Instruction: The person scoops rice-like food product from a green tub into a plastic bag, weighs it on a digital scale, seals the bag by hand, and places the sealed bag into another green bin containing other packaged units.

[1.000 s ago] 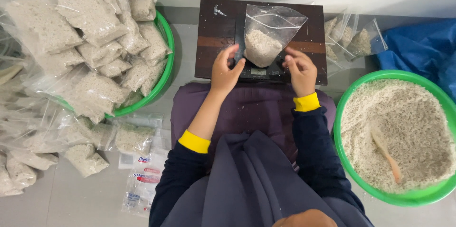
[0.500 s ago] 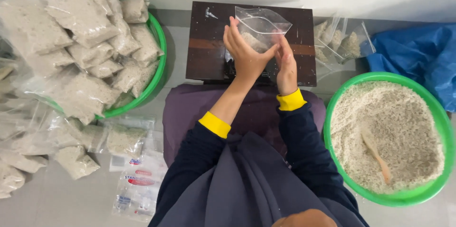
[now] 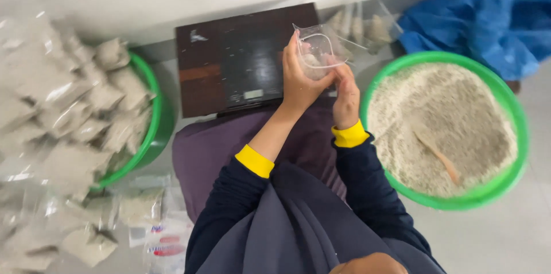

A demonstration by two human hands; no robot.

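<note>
Hands are working together on a small clear bag (image 3: pixel 317 50) with some pale grain inside, and both are closed on it: the left hand (image 3: pixel 299 82) is gripping its left side with the fingers wrapped around, and the right hand (image 3: pixel 346 96) is pinching it from below on the right. The bag is being held up in the air, just right of the dark scale (image 3: pixel 248 73) and near the far left rim of the green basin (image 3: pixel 505 170) that is full of the same grain. To do this well, I think the bag is needing to stay upright with the mouth kept open and steady, so that nothing is spilling on the purple cushion (image 3: pixel 212 153). A wooden spoon (image 3: pixel 436 153) is lying in the basin. On the left, another green basin (image 3: pixel 158 119) is carrying many filled bags (image 3: pixel 74 113). A blue cloth (image 3: pixel 482 16) is lying far right, and nothing is standing in the way.
</note>
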